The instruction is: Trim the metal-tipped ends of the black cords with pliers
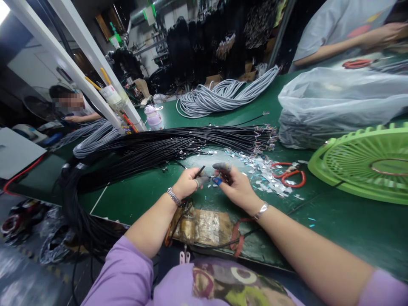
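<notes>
My left hand (188, 183) is closed in a pinch on a black cable (199, 171), whose short dark piece sticks up past the fingers. Close by on the right, my right hand (236, 185) has its covered fingertips drawn together, with a blue cover on the thumb and grey ones on the fingers. What lies between those fingertips is too small to make out. Just beyond both hands stretches a thick bundle of black cables (153, 148), with stripped ends showing thin coloured wires (265, 139). Scraps of foil and film (269, 172) are scattered right of my right hand.
Red-handled scissors (291, 175) lie among the scraps. A green fan (366, 165) and a plastic bag (338, 106) stand at right. Grey cable coils (223, 97) and a lilac bottle (153, 117) sit behind. A taped block (207, 227) is at the front edge. Two other people work nearby.
</notes>
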`<action>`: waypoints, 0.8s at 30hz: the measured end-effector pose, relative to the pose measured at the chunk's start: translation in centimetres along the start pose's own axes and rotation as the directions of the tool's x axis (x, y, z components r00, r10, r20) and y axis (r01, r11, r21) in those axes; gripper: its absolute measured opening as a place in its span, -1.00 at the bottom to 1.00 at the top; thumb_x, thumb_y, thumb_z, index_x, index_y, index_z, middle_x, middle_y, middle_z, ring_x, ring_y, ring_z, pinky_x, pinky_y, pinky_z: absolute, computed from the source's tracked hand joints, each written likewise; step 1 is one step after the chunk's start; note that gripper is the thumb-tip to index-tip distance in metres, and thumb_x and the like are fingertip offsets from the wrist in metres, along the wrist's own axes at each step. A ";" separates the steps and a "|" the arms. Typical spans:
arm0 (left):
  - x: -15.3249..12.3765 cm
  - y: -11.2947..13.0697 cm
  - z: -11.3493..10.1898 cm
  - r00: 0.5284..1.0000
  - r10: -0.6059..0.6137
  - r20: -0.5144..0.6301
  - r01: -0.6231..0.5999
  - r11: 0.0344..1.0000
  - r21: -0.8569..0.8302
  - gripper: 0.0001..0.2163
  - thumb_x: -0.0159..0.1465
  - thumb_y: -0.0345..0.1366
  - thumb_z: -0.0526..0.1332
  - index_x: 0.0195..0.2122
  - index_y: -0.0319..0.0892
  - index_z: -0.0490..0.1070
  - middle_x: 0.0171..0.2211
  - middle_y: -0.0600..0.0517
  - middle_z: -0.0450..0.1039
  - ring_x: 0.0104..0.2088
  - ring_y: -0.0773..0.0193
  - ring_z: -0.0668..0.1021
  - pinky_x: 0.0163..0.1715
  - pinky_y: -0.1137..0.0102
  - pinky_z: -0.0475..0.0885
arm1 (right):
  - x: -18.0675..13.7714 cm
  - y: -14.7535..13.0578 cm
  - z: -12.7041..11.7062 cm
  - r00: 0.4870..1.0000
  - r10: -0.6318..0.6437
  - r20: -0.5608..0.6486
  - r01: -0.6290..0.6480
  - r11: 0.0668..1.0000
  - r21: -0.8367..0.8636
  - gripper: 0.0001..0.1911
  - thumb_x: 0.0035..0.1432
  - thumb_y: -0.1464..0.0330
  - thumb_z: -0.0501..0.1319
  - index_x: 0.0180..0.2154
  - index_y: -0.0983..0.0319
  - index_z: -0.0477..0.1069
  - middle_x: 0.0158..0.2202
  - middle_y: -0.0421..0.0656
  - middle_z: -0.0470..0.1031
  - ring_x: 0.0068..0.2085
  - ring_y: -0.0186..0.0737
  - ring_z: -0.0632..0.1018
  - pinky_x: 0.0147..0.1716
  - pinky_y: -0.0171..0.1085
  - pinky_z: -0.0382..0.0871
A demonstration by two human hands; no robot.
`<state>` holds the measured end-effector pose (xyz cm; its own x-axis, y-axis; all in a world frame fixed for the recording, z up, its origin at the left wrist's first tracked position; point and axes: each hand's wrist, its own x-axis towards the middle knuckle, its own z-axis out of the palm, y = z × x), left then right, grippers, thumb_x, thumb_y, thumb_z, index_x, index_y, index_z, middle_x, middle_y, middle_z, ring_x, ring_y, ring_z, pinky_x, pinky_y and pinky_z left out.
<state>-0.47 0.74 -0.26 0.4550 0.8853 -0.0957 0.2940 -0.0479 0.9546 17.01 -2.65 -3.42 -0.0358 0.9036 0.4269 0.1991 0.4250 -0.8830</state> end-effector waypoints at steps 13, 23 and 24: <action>-1.3 0.3 0.5 0.932 0.355 -0.076 -0.152 0.572 0.806 -0.88 0.18 -0.28 0.15 -0.45 -0.18 0.40 -0.50 0.01 0.43 -0.45 0.27 0.45 -0.45 0.42 0.24 | 0.7 -1.9 0.5 0.800 0.571 0.183 -0.580 0.658 0.480 -0.46 -0.31 0.32 0.36 -0.19 0.20 0.29 -0.52 -0.35 0.37 -0.62 -0.47 0.25 -0.68 -0.43 0.03; -0.7 0.1 0.0 0.939 0.341 0.045 -0.288 0.704 0.649 -0.81 0.17 -0.22 0.16 -0.53 -0.19 0.35 -0.57 0.06 0.36 -0.53 0.35 0.37 -0.50 0.44 0.20 | 1.4 -1.7 -0.2 0.808 0.589 0.034 -0.559 0.745 0.364 -0.52 -0.37 0.36 0.27 -0.26 0.21 0.31 -0.57 -0.34 0.35 -0.62 -0.44 0.21 -0.68 -0.40 -0.02; -0.5 0.0 0.0 0.947 0.320 0.036 -0.284 0.779 0.559 -0.79 0.15 -0.19 0.18 -0.53 -0.19 0.34 -0.59 0.07 0.35 -0.55 0.37 0.35 -0.52 0.45 0.19 | 1.5 -1.6 -0.2 0.800 0.598 0.049 -0.573 0.738 0.356 -0.54 -0.37 0.36 0.25 -0.27 0.22 0.32 -0.59 -0.34 0.33 -0.63 -0.44 0.20 -0.68 -0.40 -0.03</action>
<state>-0.74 0.28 -0.17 0.5549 0.8063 0.2048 0.5698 -0.5477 0.6127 16.86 -2.03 -1.35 0.0429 0.9797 -0.1959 -0.1813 -0.1852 -0.9658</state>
